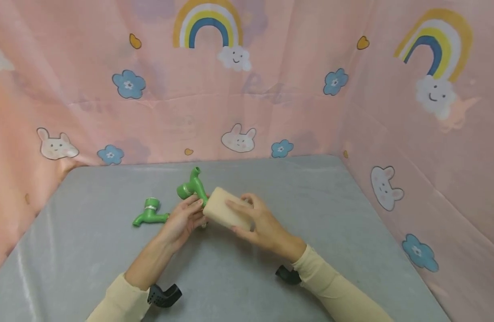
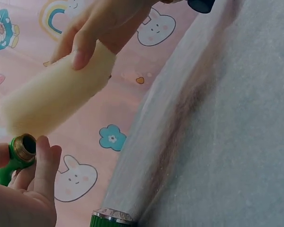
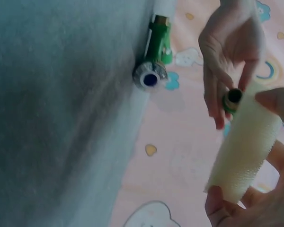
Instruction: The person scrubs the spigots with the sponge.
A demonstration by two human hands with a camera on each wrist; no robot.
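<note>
My left hand [image 1: 183,224] holds a green plastic tap [image 1: 195,182], its spout pointing up and its wide collar to the left. In the left wrist view, the tap's open brass-coloured threaded end [image 2: 24,147] shows between thumb and fingers. My right hand [image 1: 269,227] grips a cream sponge block [image 1: 223,206], with fingers and thumb spread around its sides. One end of the sponge [image 3: 244,142] is right at the tap's threaded end. A second green tap [image 1: 151,216] lies on the table, left of my left hand, its outlet end partly hidden behind that hand.
A grey cloth-covered table [image 1: 335,201] spreads under both hands. Pink curtain [image 1: 295,120] printed with rainbows, rabbits and flowers hangs around its back and sides. Black wrist mounts [image 1: 164,295] sit at both sleeve cuffs.
</note>
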